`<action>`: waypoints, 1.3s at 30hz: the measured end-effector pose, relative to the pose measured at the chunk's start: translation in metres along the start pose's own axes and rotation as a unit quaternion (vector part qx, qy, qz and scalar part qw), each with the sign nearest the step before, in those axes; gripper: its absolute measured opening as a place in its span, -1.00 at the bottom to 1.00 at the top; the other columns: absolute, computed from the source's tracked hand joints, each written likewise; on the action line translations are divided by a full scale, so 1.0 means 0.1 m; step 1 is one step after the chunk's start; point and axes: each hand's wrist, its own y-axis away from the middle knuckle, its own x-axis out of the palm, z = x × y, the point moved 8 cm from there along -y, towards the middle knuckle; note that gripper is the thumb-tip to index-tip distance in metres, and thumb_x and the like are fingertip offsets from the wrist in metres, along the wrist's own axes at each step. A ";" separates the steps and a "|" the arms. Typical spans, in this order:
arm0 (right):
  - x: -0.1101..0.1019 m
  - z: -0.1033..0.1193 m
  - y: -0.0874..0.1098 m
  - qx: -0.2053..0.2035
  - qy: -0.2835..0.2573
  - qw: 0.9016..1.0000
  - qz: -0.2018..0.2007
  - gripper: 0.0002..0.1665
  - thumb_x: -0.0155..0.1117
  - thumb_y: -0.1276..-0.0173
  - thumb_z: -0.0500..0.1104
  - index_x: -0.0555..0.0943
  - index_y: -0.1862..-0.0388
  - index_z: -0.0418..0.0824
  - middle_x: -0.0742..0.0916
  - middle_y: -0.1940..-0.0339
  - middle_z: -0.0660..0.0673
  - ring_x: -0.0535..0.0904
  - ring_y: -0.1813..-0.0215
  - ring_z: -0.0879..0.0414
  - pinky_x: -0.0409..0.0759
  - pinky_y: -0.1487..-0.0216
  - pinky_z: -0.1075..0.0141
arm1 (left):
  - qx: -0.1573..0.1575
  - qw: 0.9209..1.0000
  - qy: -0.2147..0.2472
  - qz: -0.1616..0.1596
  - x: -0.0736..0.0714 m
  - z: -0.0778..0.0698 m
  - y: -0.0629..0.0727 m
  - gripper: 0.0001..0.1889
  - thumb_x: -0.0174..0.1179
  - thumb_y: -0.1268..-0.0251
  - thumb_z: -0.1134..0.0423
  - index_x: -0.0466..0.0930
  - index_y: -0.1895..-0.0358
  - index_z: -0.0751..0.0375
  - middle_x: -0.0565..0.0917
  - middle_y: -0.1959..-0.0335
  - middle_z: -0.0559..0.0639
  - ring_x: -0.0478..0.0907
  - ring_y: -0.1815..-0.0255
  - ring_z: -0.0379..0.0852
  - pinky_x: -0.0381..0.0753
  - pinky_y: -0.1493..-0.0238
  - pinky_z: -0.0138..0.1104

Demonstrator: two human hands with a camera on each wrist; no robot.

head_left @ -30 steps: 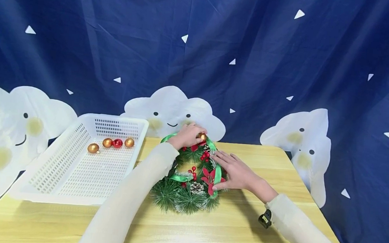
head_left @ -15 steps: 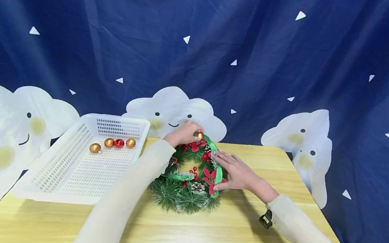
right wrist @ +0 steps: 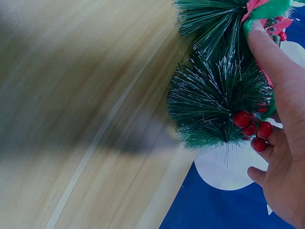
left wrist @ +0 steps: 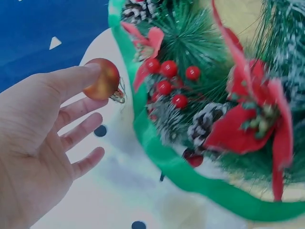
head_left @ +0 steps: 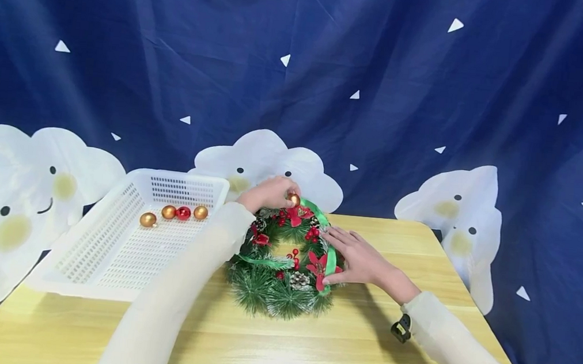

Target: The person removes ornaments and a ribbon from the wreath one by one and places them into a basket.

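A pale yellow, wood-grained table [head_left: 256,346] fills the near part of the scene. On it, right of centre, lies a round green artificial pine wreath [head_left: 283,298] trimmed with red berries and a frosted pine cone [head_left: 299,280]. The right hand [head_left: 360,260] rests on its right side, grip wide, fingers extended and thumb on the shiny green ribbon [head_left: 331,260] beside a red fabric flower [head_left: 316,268]. To the left sits a white perforated plastic basket [head_left: 128,263]; three gold balls [head_left: 148,220] and one red ball [head_left: 183,213] lie towards its far end. At the wreath's far edge, the left hand [head_left: 271,193] pinches a shiny gold ball [left wrist: 106,85] between thumb and forefinger, just beside the ribbon. Beyond hangs a dark blue curtain [head_left: 315,91] with white clouds.
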 end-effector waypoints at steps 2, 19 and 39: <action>0.00 0.00 0.00 0.000 -0.003 1.000 0.000 0.32 0.44 -0.05 0.49 0.22 -0.62 -0.16 0.30 -0.62 -0.31 0.14 -0.65 -0.24 0.15 -0.53 -0.30 | 0.000 1.000 0.000 0.000 -0.06 0.00 0.04 -0.74 0.29 -0.38 0.26 0.69 -0.09 0.15 0.73 -0.11 0.03 0.55 -0.22 0.08 0.43 -0.36 -0.06; -0.01 -0.01 0.01 -0.005 -0.001 1.000 -0.014 0.31 0.47 -0.04 0.47 0.25 -0.61 -0.19 0.32 -0.60 -0.34 0.19 -0.62 -0.30 0.17 -0.51 -0.32 | 0.013 1.000 -0.002 -0.014 -0.50 0.03 0.45 -0.78 0.29 -0.31 0.28 0.73 0.01 0.12 0.74 0.01 0.05 0.58 -0.12 0.07 0.53 -0.19 -0.05; -0.01 0.02 0.04 -0.014 -0.002 1.000 -0.028 0.29 0.48 -0.05 0.44 0.27 -0.59 -0.23 0.35 -0.57 -0.39 0.23 -0.59 -0.34 0.21 -0.47 -0.35 | 0.014 0.995 -0.040 -0.094 -1.07 0.35 1.09 -0.79 0.33 -0.27 0.22 0.71 0.08 0.20 0.74 0.13 0.09 0.60 -0.08 0.13 0.47 -0.25 0.05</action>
